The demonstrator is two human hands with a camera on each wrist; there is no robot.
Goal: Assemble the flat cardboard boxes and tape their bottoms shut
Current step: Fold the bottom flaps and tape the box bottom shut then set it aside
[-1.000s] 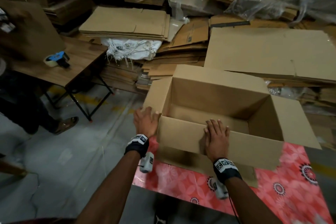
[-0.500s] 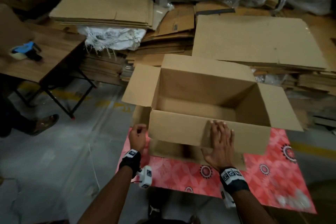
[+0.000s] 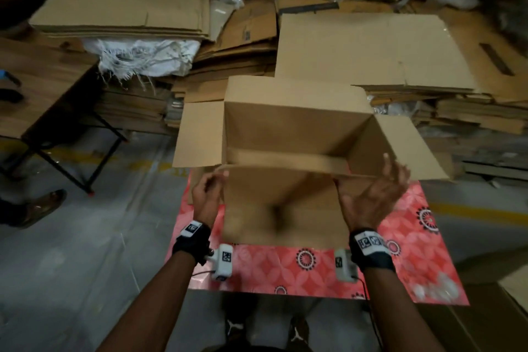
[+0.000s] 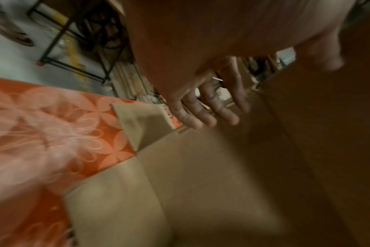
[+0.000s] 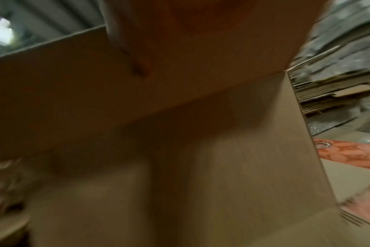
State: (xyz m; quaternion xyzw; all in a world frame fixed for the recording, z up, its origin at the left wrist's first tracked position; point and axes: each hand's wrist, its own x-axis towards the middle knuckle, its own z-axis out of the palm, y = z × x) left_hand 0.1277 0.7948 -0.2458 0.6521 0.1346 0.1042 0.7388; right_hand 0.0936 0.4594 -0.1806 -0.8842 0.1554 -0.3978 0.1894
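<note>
The box (image 3: 285, 134) lies lengthwise between both hands: left hand (image 3: 206, 197) pinches its near-left corner, right hand (image 3: 374, 197) spread wide at the near-right.

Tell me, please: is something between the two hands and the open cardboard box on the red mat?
Nothing visible is. The left hand holds the cardboard box at its near left corner, and the right hand is at its near right corner.

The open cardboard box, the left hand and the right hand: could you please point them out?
cardboard box (image 3: 285, 208), head view, near wall.
left hand (image 3: 206, 197), head view, back of hand.
right hand (image 3: 371, 203), head view, palm.
</note>
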